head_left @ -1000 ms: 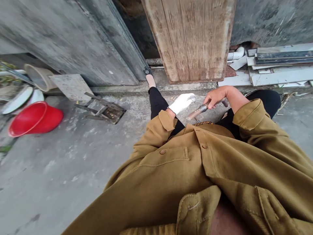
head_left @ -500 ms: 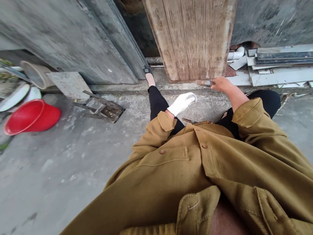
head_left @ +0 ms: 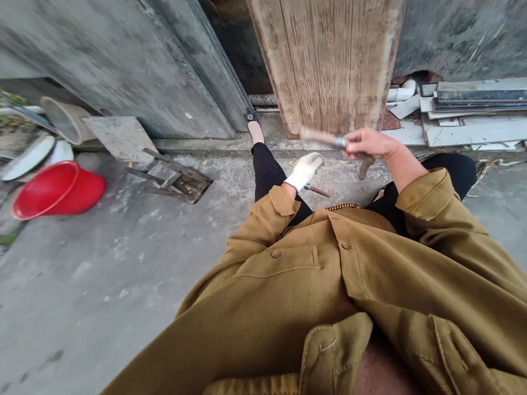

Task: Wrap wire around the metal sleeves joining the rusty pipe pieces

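Observation:
My right hand (head_left: 364, 144) grips a hand tool (head_left: 340, 141) by its middle. A pale, motion-blurred end points left, a silver metal band sits beside my fingers, and a brown, rusty-looking end sticks out below the hand; its exact kind cannot be made out. My left hand (head_left: 306, 171), in a white glove, hangs to the left with its fingers curled, and what they hold, if anything, is hidden. Just below the glove shows a thin reddish-brown handle (head_left: 318, 190); I cannot tell whether it is held. A worn wooden plank panel (head_left: 329, 66) stands upright in front of both hands.
At left are a red bucket (head_left: 61, 189), a small wooden stool (head_left: 185, 181), a flat board (head_left: 119, 137) and a beige bucket (head_left: 66, 120). Stacked white strips (head_left: 465, 129) and a white pipe (head_left: 401, 92) lie at right. A grey panel (head_left: 123, 66) leans at the wall.
My right hand has moved slightly left and lifted from the panel's lower edge, turning the tool so more of it shows. My left hand has shifted a little left, its fingers more curled.

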Demonstrator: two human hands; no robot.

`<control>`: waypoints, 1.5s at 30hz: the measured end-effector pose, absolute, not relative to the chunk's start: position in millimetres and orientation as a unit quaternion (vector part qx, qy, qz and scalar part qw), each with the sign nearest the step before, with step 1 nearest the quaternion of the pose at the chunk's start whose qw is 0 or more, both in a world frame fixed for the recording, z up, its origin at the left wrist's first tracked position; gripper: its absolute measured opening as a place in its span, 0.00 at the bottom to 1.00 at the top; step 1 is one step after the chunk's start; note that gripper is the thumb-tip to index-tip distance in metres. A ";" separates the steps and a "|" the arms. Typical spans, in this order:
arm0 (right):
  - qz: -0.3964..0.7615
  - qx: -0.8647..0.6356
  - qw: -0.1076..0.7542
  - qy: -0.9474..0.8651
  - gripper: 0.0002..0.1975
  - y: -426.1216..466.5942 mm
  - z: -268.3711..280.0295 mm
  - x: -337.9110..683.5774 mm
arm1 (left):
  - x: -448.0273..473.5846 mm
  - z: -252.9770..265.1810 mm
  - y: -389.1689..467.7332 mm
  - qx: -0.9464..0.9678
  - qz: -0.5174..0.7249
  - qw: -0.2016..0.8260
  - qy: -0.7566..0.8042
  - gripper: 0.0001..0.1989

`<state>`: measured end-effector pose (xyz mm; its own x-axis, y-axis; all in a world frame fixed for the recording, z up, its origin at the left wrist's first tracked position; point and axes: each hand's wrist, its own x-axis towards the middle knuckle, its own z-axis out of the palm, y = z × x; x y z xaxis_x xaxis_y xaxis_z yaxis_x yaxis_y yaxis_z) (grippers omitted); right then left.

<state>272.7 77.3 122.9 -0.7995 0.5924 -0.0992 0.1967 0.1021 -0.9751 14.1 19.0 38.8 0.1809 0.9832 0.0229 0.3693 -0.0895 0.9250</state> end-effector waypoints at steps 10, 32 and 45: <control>0.296 -0.507 -0.064 -0.807 0.06 88.9 103.8 268.6 | 29.2 69.9 1.9 0.724 0.263 0.458 0.444 0.13; 0.180 -0.522 -0.069 -0.831 0.14 87.2 102.6 263.9 | 8.9 85.1 1.9 0.745 0.250 0.446 0.429 0.16; 0.573 -0.266 0.037 -0.774 0.19 62.5 137.2 268.1 | 18.2 39.6 9.2 0.715 0.242 0.407 0.514 0.14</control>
